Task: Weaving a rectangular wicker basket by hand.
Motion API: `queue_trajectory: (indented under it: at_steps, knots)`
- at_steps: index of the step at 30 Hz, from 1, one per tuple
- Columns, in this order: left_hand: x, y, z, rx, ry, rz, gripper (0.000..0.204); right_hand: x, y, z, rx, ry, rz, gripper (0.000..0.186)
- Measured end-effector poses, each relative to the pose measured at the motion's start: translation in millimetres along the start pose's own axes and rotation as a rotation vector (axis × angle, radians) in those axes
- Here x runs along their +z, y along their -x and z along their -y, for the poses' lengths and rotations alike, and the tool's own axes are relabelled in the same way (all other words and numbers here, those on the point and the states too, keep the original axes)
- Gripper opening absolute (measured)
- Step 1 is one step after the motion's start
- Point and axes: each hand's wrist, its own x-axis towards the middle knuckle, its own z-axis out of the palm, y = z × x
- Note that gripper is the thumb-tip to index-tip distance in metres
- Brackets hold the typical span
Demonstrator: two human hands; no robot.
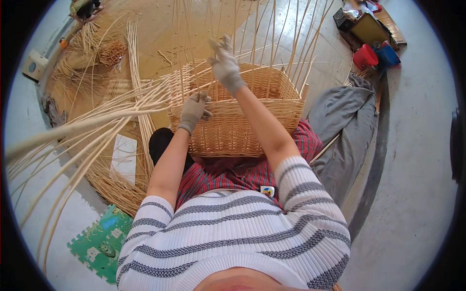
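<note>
While long pale canes (97,116) fan out on the left, the gloved left hand (195,111) sits at the near-left rim of the wicker basket (228,128), fingers curled — cannot tell whether they clamp the rim, a cane or nothing. Basket is front and centre, its near wall against the plaid cloth (306,140) over the lap. The gloved right hand (225,63) is above the opening, fingers apart, seemingly clamped on nothing. Upright stakes (296,39) rise beyond it, toward the right. Step looks like weaving at the rim; to do it well, I'd steady the corner with the left hand, pass one cane at a time around the stakes, press each down snug on the row below, keep tension even, and keep the stakes straight — no kinking at the corners. Labels, left to right: white sheet (123,157) on the floor, no legible print; green foam mat (99,240), pictures only as far as I can tell; small white patch (267,191) near the waist, coloured print too small to read; red bucket (365,57), no readable writing.
</note>
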Motion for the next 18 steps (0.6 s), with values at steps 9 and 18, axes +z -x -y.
queue_trajectory:
  at_steps: [9,18]
  knots:
    - [13,-14,-2,0.035,0.198,0.104,0.024,-42,147,-55,0.625,-1.144,-0.444,0.022]
    - [35,-4,3,0.169,0.334,-0.27,0.027,-99,132,-44,0.864,-0.873,-0.487,0.026]
